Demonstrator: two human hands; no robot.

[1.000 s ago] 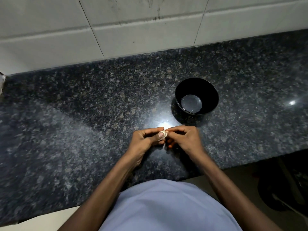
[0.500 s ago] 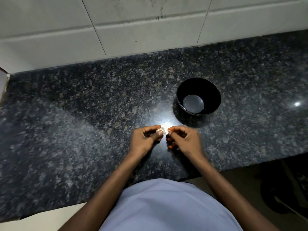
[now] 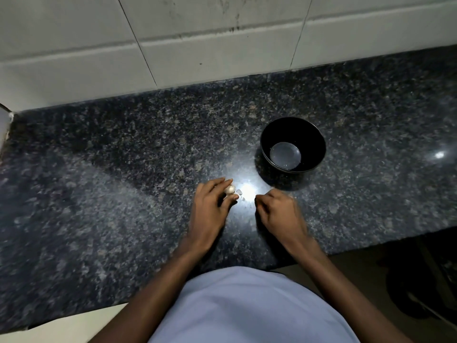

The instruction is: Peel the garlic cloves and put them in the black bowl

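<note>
From the head camera, looking down: my left hand [image 3: 210,206] has a small pale garlic clove [image 3: 229,189] pinched between thumb and fingertips, just above the dark speckled granite countertop [image 3: 99,194]. My right hand [image 3: 279,209] sits a little apart from it, fingers curled in; it's motion-blurred, and I cannot tell whether a scrap of skin is caught in those fingers or nothing at all. A few tiny pale flecks [image 3: 239,193] lie on the stone between the hands, right by a bright glare spot; they look like bits of peel, though they're too small to be sure.

The round black bowl [image 3: 319,154] stands upright beyond my right hand, near but not touching it, and I see no cloves inside, only a shiny base.

So I judge I'm mid-peel on an early clove. To do this well, I'd hold the clove firmly but without crushing it, turn it so a loose edge of skin faces the right hand, and strip the skin away in long pulls. Check for clinging papery bits before dropping it in the bowl.
</note>
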